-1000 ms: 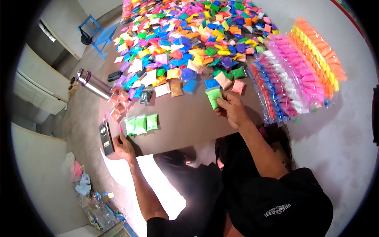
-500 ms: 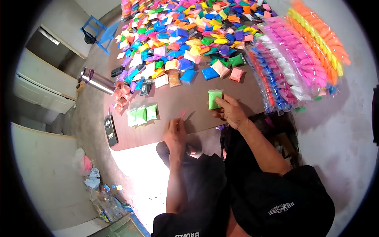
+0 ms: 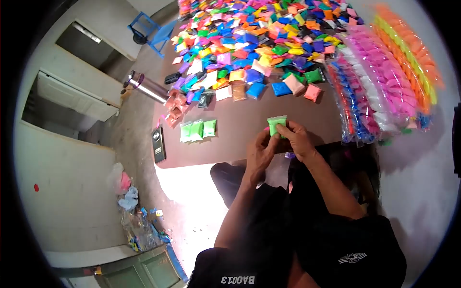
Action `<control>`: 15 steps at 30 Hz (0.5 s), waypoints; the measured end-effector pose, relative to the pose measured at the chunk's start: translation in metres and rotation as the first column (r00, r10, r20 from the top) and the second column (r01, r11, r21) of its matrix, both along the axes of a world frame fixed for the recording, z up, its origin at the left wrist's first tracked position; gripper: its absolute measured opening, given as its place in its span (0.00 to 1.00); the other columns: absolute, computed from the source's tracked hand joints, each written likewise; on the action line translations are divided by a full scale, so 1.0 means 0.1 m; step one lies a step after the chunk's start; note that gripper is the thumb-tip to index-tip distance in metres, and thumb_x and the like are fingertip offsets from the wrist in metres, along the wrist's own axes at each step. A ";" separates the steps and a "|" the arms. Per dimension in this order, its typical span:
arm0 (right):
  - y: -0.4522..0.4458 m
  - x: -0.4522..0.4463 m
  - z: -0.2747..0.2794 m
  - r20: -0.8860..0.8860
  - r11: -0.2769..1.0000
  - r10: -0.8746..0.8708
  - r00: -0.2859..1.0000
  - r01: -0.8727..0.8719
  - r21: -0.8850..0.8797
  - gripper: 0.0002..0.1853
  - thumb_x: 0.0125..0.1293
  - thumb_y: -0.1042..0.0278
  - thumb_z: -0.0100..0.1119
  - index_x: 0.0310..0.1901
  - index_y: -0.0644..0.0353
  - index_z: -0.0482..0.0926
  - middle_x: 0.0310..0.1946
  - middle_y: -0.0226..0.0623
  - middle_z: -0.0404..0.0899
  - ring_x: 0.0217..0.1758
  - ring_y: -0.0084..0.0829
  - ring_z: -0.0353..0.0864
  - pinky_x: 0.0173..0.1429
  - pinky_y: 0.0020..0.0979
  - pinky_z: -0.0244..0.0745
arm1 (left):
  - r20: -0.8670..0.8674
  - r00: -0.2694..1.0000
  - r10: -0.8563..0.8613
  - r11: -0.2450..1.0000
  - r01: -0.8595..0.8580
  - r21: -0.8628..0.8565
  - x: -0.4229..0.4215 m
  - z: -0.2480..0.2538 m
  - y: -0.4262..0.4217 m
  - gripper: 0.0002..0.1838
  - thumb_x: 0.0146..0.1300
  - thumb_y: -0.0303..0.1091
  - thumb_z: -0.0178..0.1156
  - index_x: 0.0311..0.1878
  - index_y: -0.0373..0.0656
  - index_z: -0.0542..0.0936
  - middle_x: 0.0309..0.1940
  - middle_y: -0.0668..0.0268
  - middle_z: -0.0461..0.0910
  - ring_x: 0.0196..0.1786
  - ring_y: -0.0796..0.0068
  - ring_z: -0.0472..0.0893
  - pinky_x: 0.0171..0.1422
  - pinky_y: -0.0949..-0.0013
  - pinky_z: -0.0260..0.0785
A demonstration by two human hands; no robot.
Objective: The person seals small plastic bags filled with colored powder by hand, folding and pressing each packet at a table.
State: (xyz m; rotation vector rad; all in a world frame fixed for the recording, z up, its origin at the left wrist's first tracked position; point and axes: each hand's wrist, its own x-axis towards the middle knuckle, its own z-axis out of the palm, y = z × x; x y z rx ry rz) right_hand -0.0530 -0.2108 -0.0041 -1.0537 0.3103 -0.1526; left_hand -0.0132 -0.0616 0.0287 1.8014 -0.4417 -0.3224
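My right hand (image 3: pixel 300 143) pinches a small light green packet (image 3: pixel 277 123) in clear wrap, held upright over the table's near edge. Close against it on the left is my left hand (image 3: pixel 260 152), its fingers closed at the packet's lower side. A thin pink piece (image 3: pixel 267 128) shows at the left fingertips, mostly hidden behind them. To the left, three similar green packets (image 3: pixel 197 130) lie in a row on the brown table (image 3: pixel 240 144).
A large heap of colourful packets (image 3: pixel 249 50) covers the far part of the table. Long clear bags of packets (image 3: pixel 379 81) lie at the right. At the left are a steel flask (image 3: pixel 150 88), brown-red packets (image 3: pixel 176 108) and a black phone-like device (image 3: pixel 158 144).
My left hand has moved right and up from the table's edge to meet my right hand at the green packet. The whole view has shifted, with the table now farther right.
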 end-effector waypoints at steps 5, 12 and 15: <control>-0.03 -0.03 0.00 0.048 0.998 0.039 0.998 -0.042 0.052 0.12 0.78 0.64 0.59 0.56 0.60 0.83 0.43 0.26 0.84 0.42 0.17 0.81 0.50 0.22 0.78 | -0.052 0.998 -0.037 0.997 0.041 0.062 -0.04 0.08 0.09 0.18 0.73 0.41 0.61 0.50 0.31 0.83 0.36 0.57 0.87 0.39 0.73 0.83 0.47 0.67 0.74; -0.04 -0.02 -0.12 0.072 0.955 -0.007 0.997 0.028 -0.296 0.10 0.75 0.65 0.62 0.43 0.64 0.86 0.32 0.24 0.83 0.36 0.14 0.77 0.39 0.24 0.73 | -0.134 0.990 -0.040 0.993 0.025 -0.114 -0.10 0.05 0.07 0.18 0.74 0.42 0.61 0.46 0.32 0.83 0.35 0.64 0.84 0.38 0.76 0.79 0.45 0.68 0.72; 0.01 0.01 -0.15 0.092 0.916 -0.023 0.995 0.058 -0.397 0.11 0.73 0.65 0.63 0.43 0.64 0.87 0.32 0.25 0.84 0.37 0.15 0.78 0.41 0.25 0.74 | -0.109 0.993 0.038 0.996 -0.046 -0.071 0.03 -0.02 0.03 0.20 0.74 0.44 0.61 0.45 0.32 0.83 0.34 0.64 0.83 0.38 0.75 0.79 0.45 0.66 0.72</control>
